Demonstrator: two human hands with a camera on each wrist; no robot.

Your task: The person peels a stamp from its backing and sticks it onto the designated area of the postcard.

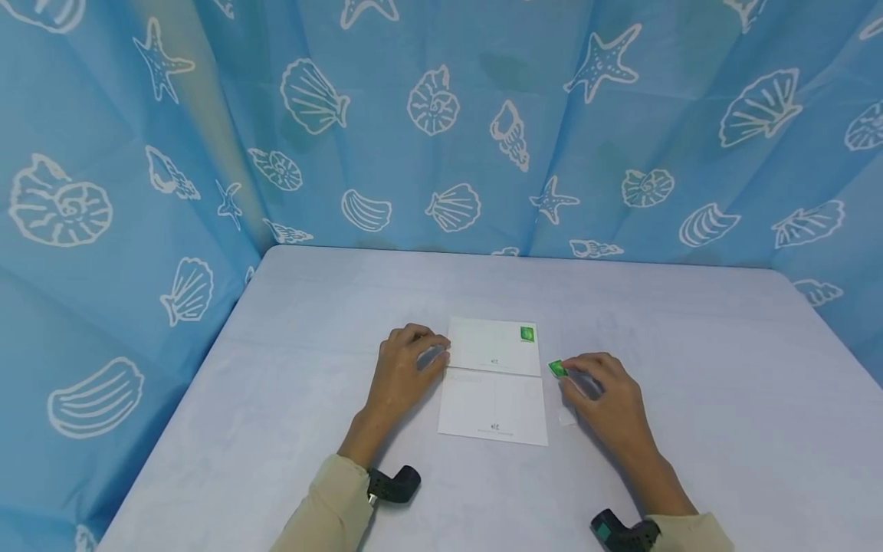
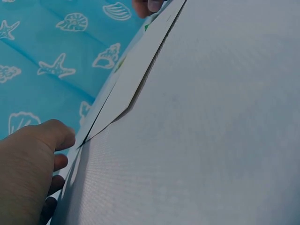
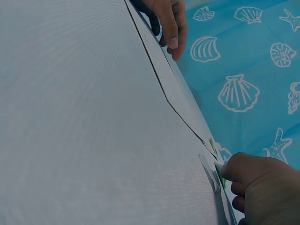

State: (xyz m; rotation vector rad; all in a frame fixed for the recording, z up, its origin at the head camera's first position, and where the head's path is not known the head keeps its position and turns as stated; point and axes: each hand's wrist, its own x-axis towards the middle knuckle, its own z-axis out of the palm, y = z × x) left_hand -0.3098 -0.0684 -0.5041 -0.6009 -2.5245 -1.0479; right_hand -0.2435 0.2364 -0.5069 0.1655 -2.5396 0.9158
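Two white postcards lie one above the other: the upper postcard [image 1: 486,345] bears a green stamp [image 1: 527,334] in its top right corner, and the lower postcard [image 1: 493,406] has small print. My left hand [image 1: 407,368] rests at their left side, thumb and forefinger tips touching the upper postcard's edge, slightly apart. Just right of the cards, my right hand [image 1: 610,395] pinches a second green stamp [image 1: 557,369] between thumb and forefinger. In the right wrist view, a pale slip [image 3: 209,172] stands beside the right fingertips; how it joins the stamp is unclear.
A white cloth covers the table [image 1: 310,307]. Behind it and along its left hangs a blue curtain [image 1: 400,153] printed with shells and starfish. Dark wrist cameras sit at the left cuff [image 1: 395,484] and right cuff [image 1: 624,533].
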